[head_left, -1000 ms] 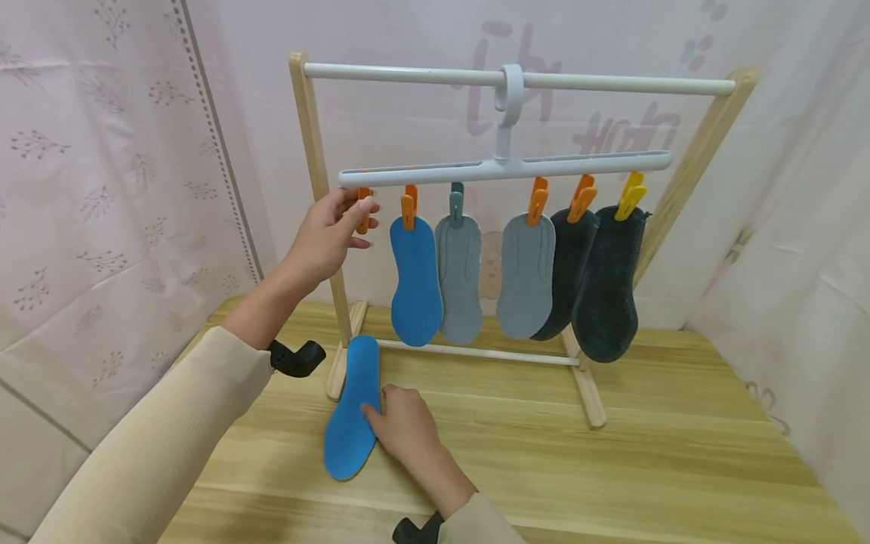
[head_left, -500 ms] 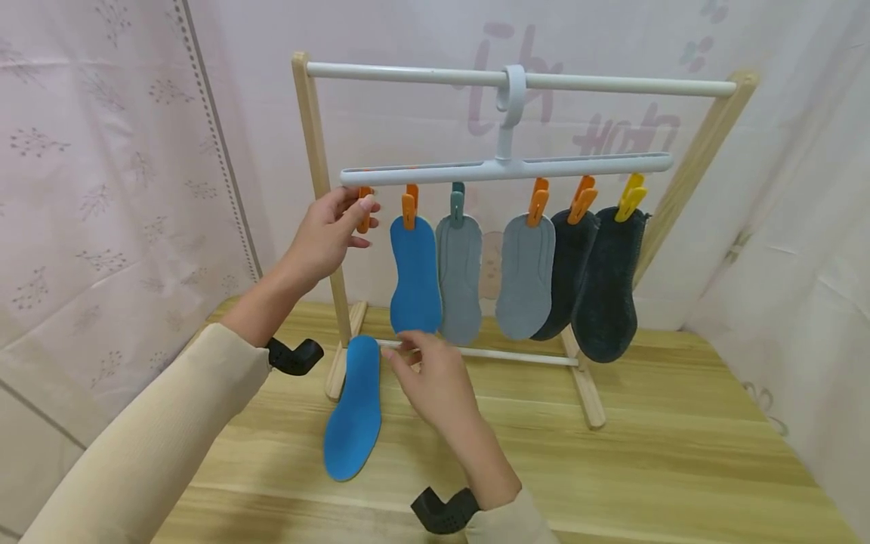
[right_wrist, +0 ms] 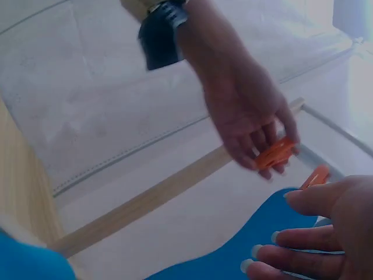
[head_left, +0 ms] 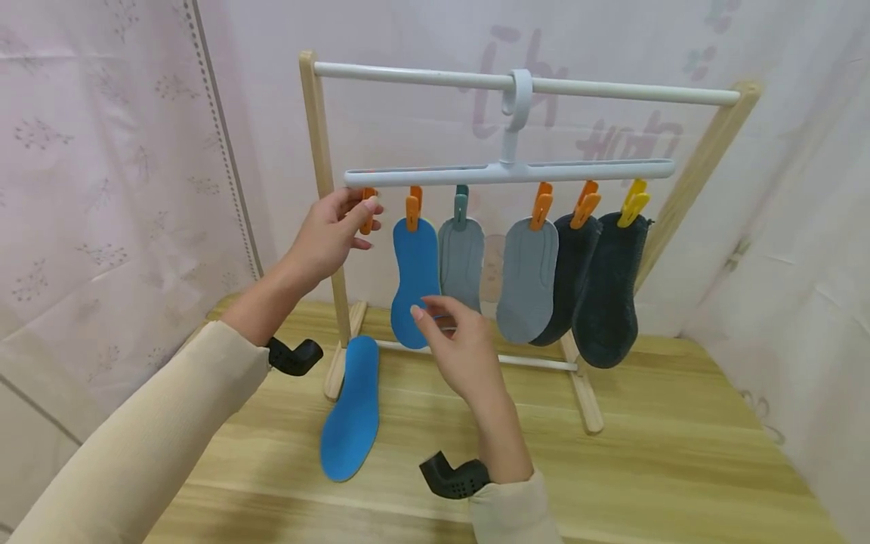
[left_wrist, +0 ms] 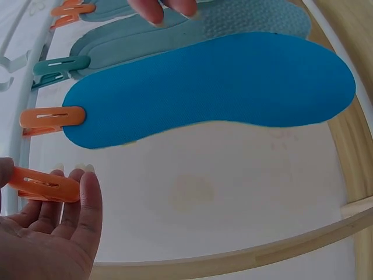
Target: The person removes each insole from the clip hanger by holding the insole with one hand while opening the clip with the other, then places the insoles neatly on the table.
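Observation:
At the left end of the white hanger (head_left: 442, 177), my left hand (head_left: 318, 240) pinches an orange clothes peg (left_wrist: 45, 185) between thumb and fingers; no insole hangs from that peg. Beside it a blue insole (head_left: 416, 261) dangles from another orange peg (head_left: 412, 208). My right hand (head_left: 469, 351) is raised in front of this insole's lower part, thumb and fingers apart, holding nothing; whether it touches the insole I cannot tell. A second blue insole (head_left: 351, 415) lies on the table, its narrow end at the stand's left foot.
Grey insoles (head_left: 526, 279) and dark insoles (head_left: 608, 295) hang further right from a green peg (head_left: 461, 207), orange pegs and a yellow peg (head_left: 634, 204). A wooden stand (head_left: 696, 177) with a white top rail (head_left: 421, 77) carries the hanger. Curtains surround the wooden table (head_left: 652, 468).
My right hand has let go of the blue insole on the table and moved up and right to the hanging blue one. My left hand stays on the peg.

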Tool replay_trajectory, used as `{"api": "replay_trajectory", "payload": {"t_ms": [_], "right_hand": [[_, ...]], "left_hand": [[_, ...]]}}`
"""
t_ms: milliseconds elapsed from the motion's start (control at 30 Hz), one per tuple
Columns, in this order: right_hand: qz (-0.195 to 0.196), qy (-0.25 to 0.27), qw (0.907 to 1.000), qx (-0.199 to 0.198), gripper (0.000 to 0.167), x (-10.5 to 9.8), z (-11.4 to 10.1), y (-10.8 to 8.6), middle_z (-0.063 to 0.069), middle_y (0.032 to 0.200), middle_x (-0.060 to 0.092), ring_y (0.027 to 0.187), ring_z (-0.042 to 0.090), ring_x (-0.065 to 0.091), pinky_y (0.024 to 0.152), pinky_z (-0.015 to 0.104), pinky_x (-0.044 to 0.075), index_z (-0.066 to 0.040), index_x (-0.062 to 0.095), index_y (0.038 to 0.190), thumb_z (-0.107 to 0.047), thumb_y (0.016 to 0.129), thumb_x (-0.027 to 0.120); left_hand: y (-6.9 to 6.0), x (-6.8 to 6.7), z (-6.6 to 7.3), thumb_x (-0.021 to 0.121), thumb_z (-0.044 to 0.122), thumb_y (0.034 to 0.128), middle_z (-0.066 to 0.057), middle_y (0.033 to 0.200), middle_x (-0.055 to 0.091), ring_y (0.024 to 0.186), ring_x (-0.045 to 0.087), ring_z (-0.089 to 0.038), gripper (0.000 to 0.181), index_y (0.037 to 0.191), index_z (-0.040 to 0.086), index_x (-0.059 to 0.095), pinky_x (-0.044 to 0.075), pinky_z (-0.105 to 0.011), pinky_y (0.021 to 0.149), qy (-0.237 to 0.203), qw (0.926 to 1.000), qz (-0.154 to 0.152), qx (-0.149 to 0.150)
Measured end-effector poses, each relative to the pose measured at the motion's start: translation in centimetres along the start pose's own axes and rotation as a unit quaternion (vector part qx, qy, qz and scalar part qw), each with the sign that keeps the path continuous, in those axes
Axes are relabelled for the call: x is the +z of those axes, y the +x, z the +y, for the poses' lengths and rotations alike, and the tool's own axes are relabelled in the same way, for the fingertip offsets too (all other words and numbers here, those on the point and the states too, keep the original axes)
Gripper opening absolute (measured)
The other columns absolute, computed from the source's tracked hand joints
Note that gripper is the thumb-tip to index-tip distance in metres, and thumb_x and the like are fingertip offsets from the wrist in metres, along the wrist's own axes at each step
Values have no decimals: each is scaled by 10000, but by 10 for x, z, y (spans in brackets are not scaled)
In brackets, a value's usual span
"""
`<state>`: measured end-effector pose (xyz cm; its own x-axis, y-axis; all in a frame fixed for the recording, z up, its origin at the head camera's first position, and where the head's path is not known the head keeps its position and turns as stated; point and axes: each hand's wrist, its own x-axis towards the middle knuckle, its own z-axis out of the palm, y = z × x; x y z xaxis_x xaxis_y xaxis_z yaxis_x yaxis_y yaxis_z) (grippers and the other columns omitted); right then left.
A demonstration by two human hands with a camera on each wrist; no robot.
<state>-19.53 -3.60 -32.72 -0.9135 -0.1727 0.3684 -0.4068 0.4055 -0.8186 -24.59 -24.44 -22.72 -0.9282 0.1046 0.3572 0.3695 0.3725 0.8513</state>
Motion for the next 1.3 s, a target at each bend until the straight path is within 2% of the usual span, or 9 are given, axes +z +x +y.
{"api": "replay_trajectory", "payload": {"t_ms": [167, 400, 600, 833, 1100, 1300], "right_hand": [[422, 303, 9986, -35, 398, 3, 13, 4, 92, 1208, 718, 1057, 257, 706, 924, 431, 580, -84, 654, 1317, -329, 1003, 645], [847, 472, 9950, 237, 452, 5, 31, 10, 72, 1359, 636, 1204, 267, 644, 955, 456, 563, -129, 600, 1381, -342, 987, 667], [611, 672, 9949, 437, 519, 9, 39, 14, 61, 1443, 569, 1321, 272, 571, 1009, 470, 540, -141, 544, 1433, -364, 982, 670], [490, 736, 9944, 585, 562, 19, 44, 15, 84, 1453, 548, 1348, 284, 532, 1058, 468, 504, -119, 509, 1453, -363, 976, 676], [411, 608, 9957, 566, 576, 23, 45, 14, 111, 1372, 594, 1311, 289, 558, 1054, 496, 501, -105, 501, 1460, -359, 974, 677], [353, 475, 9968, 540, 547, 24, 46, 13, 136, 1294, 613, 1239, 289, 589, 999, 431, 537, -85, 534, 1438, -355, 982, 667]], "left_hand": [[2, 0, 0, 449, 295, 1093, -161, 1357, 596, 1142, 623, -259, 478, 1504, 53, 419, 594, -257, 846, -42, 10000, -13, 14], [1, -2, -4, 439, 303, 1096, -165, 1364, 594, 1140, 622, -256, 482, 1505, 50, 415, 590, -244, 847, -6, 10000, -44, 2], [-1, -4, -4, 445, 305, 1094, -159, 1361, 602, 1143, 633, -256, 480, 1504, 57, 419, 585, -213, 818, 16, 10000, 28, -21], [-2, -2, -5, 438, 311, 1095, -170, 1376, 592, 1159, 626, -260, 494, 1510, 44, 407, 589, -238, 853, -54, 10000, -35, -18], [-2, 1, -7, 443, 314, 1093, -157, 1374, 595, 1153, 624, -244, 480, 1508, 73, 419, 595, -260, 867, -115, 9999, 15, -23], [-2, 3, -11, 445, 325, 1092, -152, 1382, 593, 1152, 625, -231, 504, 1521, 64, 400, 600, -302, 897, -126, 9999, 29, -18]]}}
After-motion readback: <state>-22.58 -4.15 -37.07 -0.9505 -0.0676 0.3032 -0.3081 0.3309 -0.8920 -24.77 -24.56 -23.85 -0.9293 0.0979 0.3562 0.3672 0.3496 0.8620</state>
